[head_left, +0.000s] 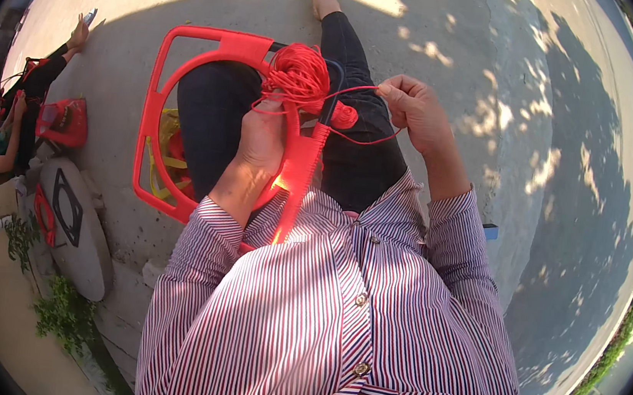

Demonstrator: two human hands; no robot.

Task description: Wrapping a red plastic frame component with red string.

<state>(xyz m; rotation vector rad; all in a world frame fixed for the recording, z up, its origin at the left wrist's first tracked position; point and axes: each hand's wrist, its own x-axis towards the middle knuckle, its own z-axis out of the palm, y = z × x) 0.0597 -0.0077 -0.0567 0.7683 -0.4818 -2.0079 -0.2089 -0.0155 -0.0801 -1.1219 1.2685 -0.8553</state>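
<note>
A red plastic frame (pixel 172 122) with a large round opening rests over my left thigh. Beneath a loose bundle of red cord (pixel 299 72), my left hand (pixel 262 138) is closed at the frame's inner edge; its fingertips are mostly hidden. To the right, my right hand (pixel 411 107) pinches a strand of red cord (pixel 358 90) between thumb and fingers. That strand runs left to a black bar (pixel 330 106) on the frame's right side. A smaller red coil (pixel 346 116) sits just beside the bar, and a slack loop hangs below my right hand.
A person (pixel 7 134) sits at the far left near a red container (pixel 64 122). A round grey slab (pixel 70 229) bears a black frame piece (pixel 67 207) and a red one (pixel 45 214). Something yellow (pixel 169 136) shows through the frame. Green plants (pixel 65 314) grow by the wall.
</note>
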